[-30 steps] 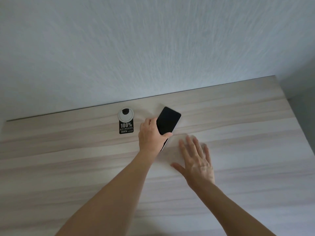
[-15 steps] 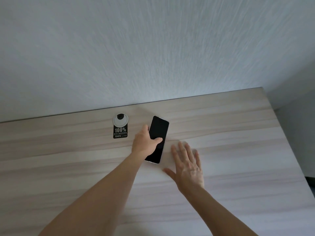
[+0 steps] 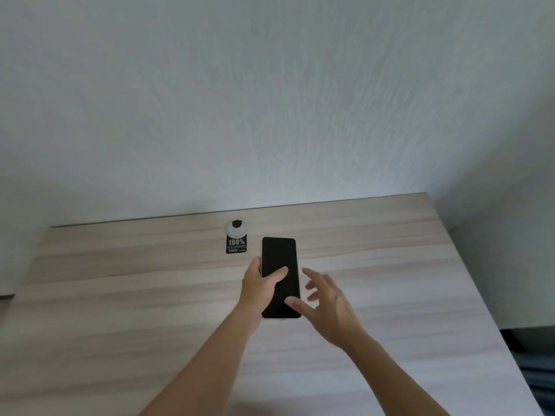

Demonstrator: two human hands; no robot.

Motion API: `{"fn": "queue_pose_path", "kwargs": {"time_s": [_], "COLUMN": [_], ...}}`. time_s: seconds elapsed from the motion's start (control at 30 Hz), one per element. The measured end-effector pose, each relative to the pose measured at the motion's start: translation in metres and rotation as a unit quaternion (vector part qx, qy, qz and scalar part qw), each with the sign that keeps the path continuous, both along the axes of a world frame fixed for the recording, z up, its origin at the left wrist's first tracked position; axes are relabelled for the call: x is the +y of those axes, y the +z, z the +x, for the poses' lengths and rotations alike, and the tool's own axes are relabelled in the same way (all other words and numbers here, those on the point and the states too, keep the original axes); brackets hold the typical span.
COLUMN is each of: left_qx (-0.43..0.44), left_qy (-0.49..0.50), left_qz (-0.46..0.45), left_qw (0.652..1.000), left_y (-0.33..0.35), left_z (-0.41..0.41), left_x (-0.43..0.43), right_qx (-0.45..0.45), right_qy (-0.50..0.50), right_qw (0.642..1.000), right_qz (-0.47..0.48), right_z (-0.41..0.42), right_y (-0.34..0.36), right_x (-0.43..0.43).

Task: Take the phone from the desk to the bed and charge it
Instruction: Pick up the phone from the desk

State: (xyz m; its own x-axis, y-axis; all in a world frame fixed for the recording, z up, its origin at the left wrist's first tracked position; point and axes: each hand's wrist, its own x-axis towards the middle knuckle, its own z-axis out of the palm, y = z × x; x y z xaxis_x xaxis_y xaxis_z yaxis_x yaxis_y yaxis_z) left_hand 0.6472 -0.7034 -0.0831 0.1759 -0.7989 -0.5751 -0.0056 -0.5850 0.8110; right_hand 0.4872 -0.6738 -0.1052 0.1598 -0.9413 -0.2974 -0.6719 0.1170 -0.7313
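Note:
A black phone (image 3: 279, 259) with a dark screen is held upright above the pale wooden desk (image 3: 120, 295). My left hand (image 3: 259, 288) grips it from its left edge, with the thumb lying across the screen. Just right of the phone, my right hand (image 3: 327, 304) hovers with its fingers spread; its thumb tip is at the phone's lower right corner. The phone's lower left part is hidden behind my left hand. No bed or charger is in view.
A white cable grommet with a black "100%" sticker (image 3: 236, 238) sits near the desk's back edge, left of the phone. A textured white wall (image 3: 270, 115) stands behind the desk. The desk's right edge drops off to a dark floor (image 3: 537, 364).
My left hand has lifted the phone off the desk and turned it straight, screen toward me. My right hand has risen from flat on the desk and come up beside the phone.

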Motion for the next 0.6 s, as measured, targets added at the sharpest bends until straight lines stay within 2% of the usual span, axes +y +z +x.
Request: {"fn": "queue_pose_path", "kwargs": {"time_s": [0.13, 0.27, 0.37, 0.5, 0.6], "left_qx": [0.076, 0.108, 0.109, 0.103, 0.106], "left_qy": [0.024, 0.035, 0.033, 0.036, 0.038], "left_qz": [-0.008, -0.039, -0.063, -0.076, -0.077], "left_qw": [0.997, 0.993, 0.992, 0.991, 0.991], "left_y": [0.031, 0.053, 0.063, 0.063, 0.059], "left_z": [0.011, 0.031, 0.049, 0.077, 0.096], "left_x": [0.030, 0.063, 0.087, 0.115, 0.132], "right_qx": [-0.111, -0.215, -0.227, -0.240, -0.216], "right_qy": [-0.046, -0.064, -0.093, -0.067, -0.063], "right_qw": [0.993, 0.974, 0.969, 0.968, 0.974], "right_qz": [0.007, 0.009, 0.038, 0.010, 0.016], "right_z": [0.024, 0.054, 0.073, 0.098, 0.116], "right_y": [0.027, 0.051, 0.058, 0.059, 0.056], "right_x": [0.035, 0.071, 0.094, 0.118, 0.132]}}
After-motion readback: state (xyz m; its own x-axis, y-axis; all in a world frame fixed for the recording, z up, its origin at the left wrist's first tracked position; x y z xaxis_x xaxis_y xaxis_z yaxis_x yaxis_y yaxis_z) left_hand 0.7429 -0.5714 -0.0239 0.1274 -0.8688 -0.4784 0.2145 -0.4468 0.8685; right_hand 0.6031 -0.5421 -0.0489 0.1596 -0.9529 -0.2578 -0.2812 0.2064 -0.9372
